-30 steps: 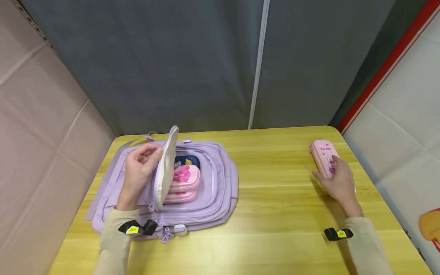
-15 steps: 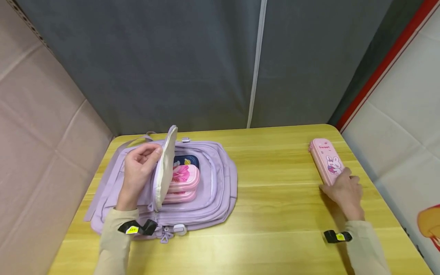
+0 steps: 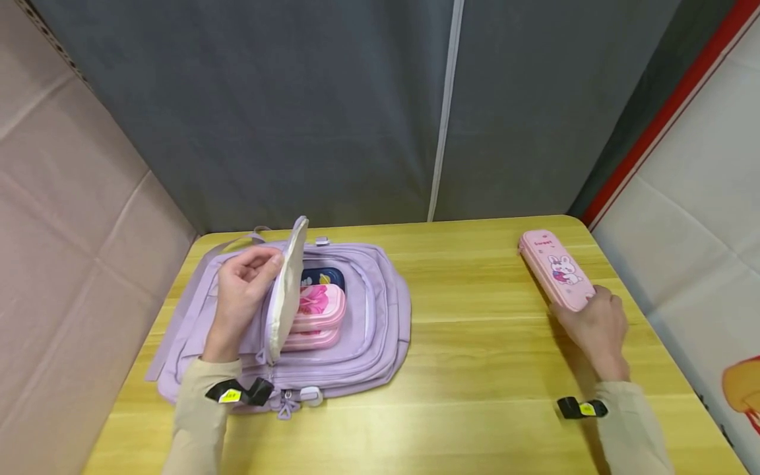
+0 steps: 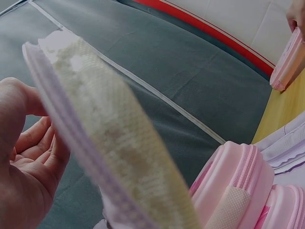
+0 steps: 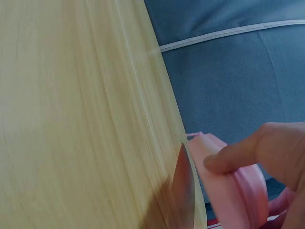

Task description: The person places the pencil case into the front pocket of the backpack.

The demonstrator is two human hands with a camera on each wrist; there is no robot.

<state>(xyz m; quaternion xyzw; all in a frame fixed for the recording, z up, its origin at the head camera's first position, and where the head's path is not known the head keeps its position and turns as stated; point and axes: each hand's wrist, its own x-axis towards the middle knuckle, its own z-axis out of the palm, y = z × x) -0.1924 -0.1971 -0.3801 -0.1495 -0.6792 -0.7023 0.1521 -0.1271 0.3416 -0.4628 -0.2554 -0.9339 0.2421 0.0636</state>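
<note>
A lilac backpack [image 3: 388, 303] lies flat at the left of the table. Its front flap [image 3: 287, 290], cream on the inner side, stands upright, pinched at the edge by my left hand [image 3: 237, 297]. Beside the flap, two pink pencil cases [image 3: 328, 310] lie stacked on the backpack, with a navy one [image 3: 325, 274] behind them; the flap covers part of each. At the right, my right hand [image 3: 596, 326] grips the near end of a pink pencil case [image 3: 549, 260] with a rabbit and "Sweet" printed on its lid. In the right wrist view the thumb presses that case's side [image 5: 221, 195].
The yellow wood-grain table [image 3: 469, 369] spreads between the backpack and the right hand. A grey curtain [image 3: 326, 119] hangs along its far edge. Pale walls flank both sides, the right one [image 3: 706, 198] with a red strip.
My right hand slid down to the near end of the rabbit pencil case and took hold there; the case has since shifted left and away from me. The left hand keeps holding the flap.
</note>
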